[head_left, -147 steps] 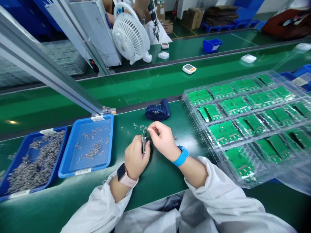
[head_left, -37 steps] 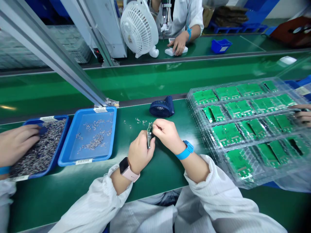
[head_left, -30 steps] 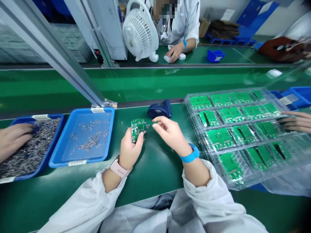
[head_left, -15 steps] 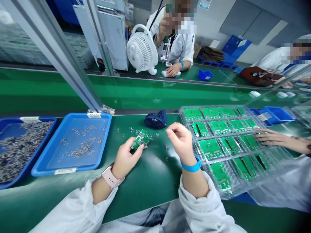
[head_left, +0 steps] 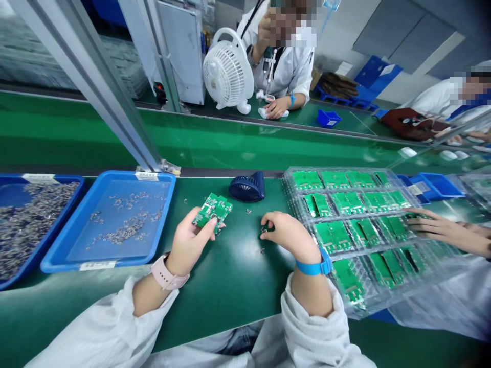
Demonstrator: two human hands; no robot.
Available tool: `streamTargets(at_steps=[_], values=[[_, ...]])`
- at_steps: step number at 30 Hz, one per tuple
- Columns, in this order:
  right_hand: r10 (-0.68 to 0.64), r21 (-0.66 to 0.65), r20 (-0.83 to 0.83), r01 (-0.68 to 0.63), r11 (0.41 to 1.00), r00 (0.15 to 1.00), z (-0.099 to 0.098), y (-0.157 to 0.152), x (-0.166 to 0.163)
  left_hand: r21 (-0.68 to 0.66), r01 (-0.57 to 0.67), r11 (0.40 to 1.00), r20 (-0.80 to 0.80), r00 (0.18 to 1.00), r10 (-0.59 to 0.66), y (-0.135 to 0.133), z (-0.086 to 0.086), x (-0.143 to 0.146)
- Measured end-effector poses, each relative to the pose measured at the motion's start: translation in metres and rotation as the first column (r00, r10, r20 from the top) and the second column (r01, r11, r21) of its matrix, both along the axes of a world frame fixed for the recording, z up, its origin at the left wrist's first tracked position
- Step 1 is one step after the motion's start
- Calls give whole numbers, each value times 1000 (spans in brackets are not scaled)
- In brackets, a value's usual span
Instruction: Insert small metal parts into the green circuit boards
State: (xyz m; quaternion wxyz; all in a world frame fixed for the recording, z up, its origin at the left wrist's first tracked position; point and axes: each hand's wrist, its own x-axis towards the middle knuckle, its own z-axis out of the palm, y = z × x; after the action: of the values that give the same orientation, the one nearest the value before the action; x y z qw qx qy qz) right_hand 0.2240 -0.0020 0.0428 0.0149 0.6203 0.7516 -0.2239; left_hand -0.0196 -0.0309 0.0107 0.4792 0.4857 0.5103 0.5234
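My left hand point(head_left: 187, 241) grips a small green circuit board point(head_left: 212, 209) by its lower edge, face up above the green mat. My right hand point(head_left: 287, 234) rests low on the mat to the right, its fingertips pinched on a tiny metal part point(head_left: 264, 231). Another such part point(head_left: 262, 250) lies loose just below the fingers. The pinch hides most of the part from me.
A blue tray point(head_left: 72, 253) with several metal clips and a fuller blue tray point(head_left: 15, 275) sit left. A dark blue mini fan point(head_left: 246, 187) lies behind. Clear trays of green boards point(head_left: 345, 214) stand right, another person's hand point(head_left: 437, 229) on them. Across the conveyor a person works beside a white fan point(head_left: 227, 71).
My left hand turned the board from edge-on to face up. My right hand left the board and dropped to the mat onto a small part. The camera tilted up.
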Motion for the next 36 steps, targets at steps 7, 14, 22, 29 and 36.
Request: streamTargets(at_steps=[7,14,22,29,36], values=[[-23,176,-74,36,984,997,-5,4,-5,-25,-17,1000,40,999,18,3,-1,-2],[-129,132,-277,170,976,952,-4,5,-7,-23,-24,999,70,997,26,4,0,-2],[-251,131,-172,275,952,952,-1,6,-1,-36,-20,999,70,997,22,4,0,-1],[-116,11,-1,116,993,993,-2,3,-8,-48,-20,999,63,998,23,4,2,0],[-101,58,-162,112,992,982,0,4,-12,-40,-21,999,67,997,24,3,3,-1]])
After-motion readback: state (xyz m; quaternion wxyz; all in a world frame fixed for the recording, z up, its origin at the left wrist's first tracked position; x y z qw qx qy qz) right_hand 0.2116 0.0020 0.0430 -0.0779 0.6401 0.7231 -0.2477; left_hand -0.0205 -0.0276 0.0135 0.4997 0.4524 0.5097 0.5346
